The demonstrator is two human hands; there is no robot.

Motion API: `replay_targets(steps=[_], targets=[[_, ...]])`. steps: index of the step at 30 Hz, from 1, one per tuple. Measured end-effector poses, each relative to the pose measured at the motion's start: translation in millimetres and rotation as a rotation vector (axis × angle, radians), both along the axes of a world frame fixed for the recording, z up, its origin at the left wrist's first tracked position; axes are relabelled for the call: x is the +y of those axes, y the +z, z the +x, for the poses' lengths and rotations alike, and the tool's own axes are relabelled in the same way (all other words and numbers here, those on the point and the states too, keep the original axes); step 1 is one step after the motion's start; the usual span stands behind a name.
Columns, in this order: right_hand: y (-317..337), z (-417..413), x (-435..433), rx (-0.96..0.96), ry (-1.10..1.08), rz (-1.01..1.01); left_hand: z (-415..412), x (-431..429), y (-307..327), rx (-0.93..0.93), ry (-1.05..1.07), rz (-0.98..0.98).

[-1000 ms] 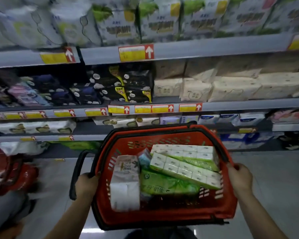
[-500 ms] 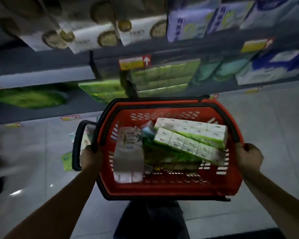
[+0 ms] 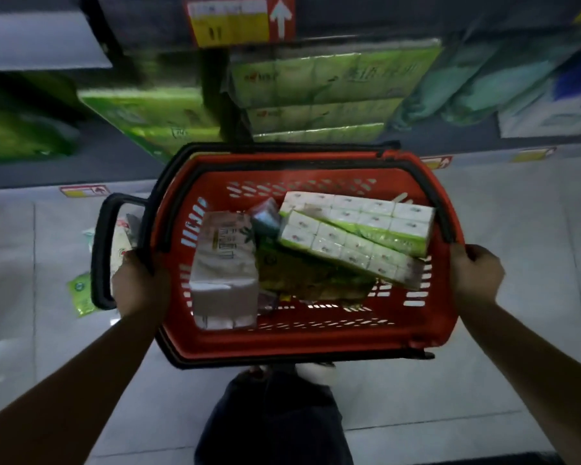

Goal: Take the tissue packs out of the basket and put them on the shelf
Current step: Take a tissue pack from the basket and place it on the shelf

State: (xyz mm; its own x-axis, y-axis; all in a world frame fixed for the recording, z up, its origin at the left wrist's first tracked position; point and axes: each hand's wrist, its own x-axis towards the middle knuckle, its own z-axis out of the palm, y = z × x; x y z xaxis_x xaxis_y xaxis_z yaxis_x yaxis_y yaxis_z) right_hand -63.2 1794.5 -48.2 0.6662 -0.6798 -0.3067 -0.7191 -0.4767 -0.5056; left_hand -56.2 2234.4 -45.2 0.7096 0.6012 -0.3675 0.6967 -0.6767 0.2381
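A red basket [image 3: 302, 340] with black handles hangs low over the floor in front of me. My left hand [image 3: 141, 283] grips its left rim and my right hand [image 3: 475, 278] grips its right rim. Inside lie a white tissue pack [image 3: 223, 263] on the left, two long green-and-white multipacks [image 3: 359, 229] slanted across the right, and a green pack [image 3: 302, 273] under them. A small blue pack [image 3: 265, 216] pokes up between them. The bottom shelf [image 3: 450, 142] holds green tissue packs [image 3: 322, 95] right behind the basket.
The grey tiled floor [image 3: 517, 229] lies on both sides. A few loose packs [image 3: 81, 290] lie on the floor left of the basket, by its black side handle [image 3: 101, 253]. My dark trouser leg [image 3: 272, 417] is below. Blue and teal packs [image 3: 503, 85] sit on the shelf at right.
The basket has come down from chest height toward the floor, and my view has tilted from the upper shelves to the bottom shelf. Both hands kept their grip on the rims.
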Motion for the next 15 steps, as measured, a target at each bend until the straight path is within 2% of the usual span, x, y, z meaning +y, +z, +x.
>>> replay_targets(steps=[9,15], targets=[[-12,12,70,-0.115,-0.008,0.126,7,53,7,-0.035,0.068,0.008],[-17,48,90,-0.131,0.029,0.115,24,75,14,-0.043,0.023,-0.021]])
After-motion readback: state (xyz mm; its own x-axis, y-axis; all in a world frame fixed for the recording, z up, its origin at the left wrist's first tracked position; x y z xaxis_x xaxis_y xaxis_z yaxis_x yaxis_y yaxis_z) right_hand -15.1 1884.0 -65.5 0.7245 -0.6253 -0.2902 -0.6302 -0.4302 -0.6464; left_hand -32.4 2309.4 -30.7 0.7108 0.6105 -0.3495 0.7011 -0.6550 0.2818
